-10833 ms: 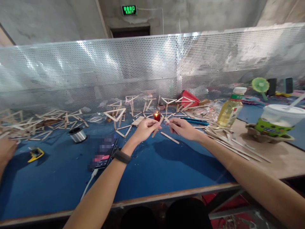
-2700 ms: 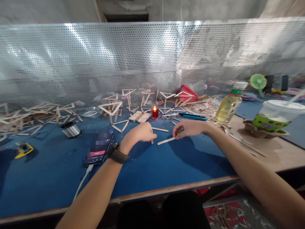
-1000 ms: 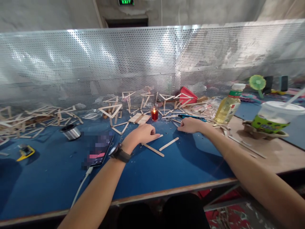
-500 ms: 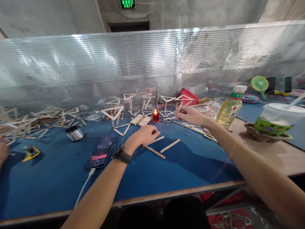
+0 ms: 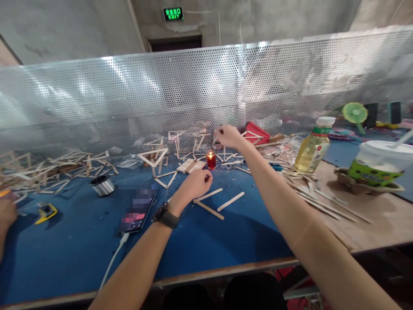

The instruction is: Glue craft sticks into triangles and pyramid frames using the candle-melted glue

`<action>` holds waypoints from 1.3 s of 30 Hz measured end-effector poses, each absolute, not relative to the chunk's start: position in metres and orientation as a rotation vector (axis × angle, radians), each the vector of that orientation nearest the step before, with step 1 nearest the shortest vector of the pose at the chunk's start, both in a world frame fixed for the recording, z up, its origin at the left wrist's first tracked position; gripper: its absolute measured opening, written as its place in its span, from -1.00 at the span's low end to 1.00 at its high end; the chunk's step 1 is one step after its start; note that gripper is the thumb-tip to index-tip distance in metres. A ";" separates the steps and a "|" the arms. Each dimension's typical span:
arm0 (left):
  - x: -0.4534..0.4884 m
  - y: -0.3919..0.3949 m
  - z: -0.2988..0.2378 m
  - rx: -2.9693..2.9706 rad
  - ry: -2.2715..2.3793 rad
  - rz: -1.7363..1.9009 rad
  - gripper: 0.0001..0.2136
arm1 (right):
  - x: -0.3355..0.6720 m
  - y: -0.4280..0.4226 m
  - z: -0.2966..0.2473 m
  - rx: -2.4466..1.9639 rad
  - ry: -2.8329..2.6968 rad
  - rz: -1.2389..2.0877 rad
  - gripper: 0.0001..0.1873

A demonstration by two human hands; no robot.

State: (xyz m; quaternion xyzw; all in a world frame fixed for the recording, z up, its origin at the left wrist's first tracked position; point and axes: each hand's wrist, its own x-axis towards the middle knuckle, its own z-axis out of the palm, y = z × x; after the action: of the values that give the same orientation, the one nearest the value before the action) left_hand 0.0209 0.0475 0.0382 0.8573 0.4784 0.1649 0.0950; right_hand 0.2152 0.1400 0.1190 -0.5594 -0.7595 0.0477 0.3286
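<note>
Looking from the head view, I see three flat sticks (image 5: 231, 201) lying on the blue desk (image 5: 196, 247), near the middle of the frame. They look light, stiff and easy to snap; best pinched halfway along, by the edges. The left grip (image 5: 196, 183) curls close beside them. The right grip (image 5: 228, 136) bunches up near the lit candle (image 5: 211, 161). I can't tell if either holds anything.
</note>
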 end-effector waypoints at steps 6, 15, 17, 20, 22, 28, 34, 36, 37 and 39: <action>0.020 0.048 0.032 2.538 1.405 0.607 -0.80 | 0.217 0.138 0.097 -1.403 -2.116 0.104 -0.62; 0.018 0.047 0.029 2.531 1.425 0.618 -0.81 | 0.216 0.138 0.085 -1.356 -2.042 0.187 -0.61; 0.017 0.048 0.028 2.533 1.437 0.610 -0.81 | 0.212 0.144 0.084 -1.344 -2.045 0.174 -0.62; 0.015 0.051 0.025 2.536 1.434 0.607 -0.81 | 0.207 0.150 0.087 -1.354 -2.051 0.157 -0.63; 0.013 0.053 0.022 2.534 1.437 0.620 -0.82 | 0.205 0.151 0.089 -1.359 -2.062 0.149 -0.63; 0.010 0.057 0.019 2.533 1.453 0.623 -0.83 | 0.208 0.150 0.090 -1.363 -2.122 0.162 -0.62; 0.011 0.056 0.021 2.535 1.449 0.577 -0.82 | 0.206 0.146 0.092 -1.362 -2.137 0.221 -0.62; 0.011 0.056 0.021 2.529 1.458 0.575 -0.82 | 0.205 0.144 0.093 -1.358 -2.152 0.213 -0.62; 0.011 0.056 0.020 2.527 1.458 0.575 -0.82 | 0.204 0.144 0.094 -1.357 -2.165 0.215 -0.62; 0.011 0.056 0.020 2.522 1.453 0.583 -0.82 | 0.204 0.144 0.094 -1.360 -2.184 0.231 -0.60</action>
State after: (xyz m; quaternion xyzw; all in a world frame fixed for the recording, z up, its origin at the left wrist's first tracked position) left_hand 0.0109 0.0564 0.0197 0.8465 0.4876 0.1957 0.0865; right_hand 0.2044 0.1439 0.0936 -0.5062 -0.8126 0.0861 0.2757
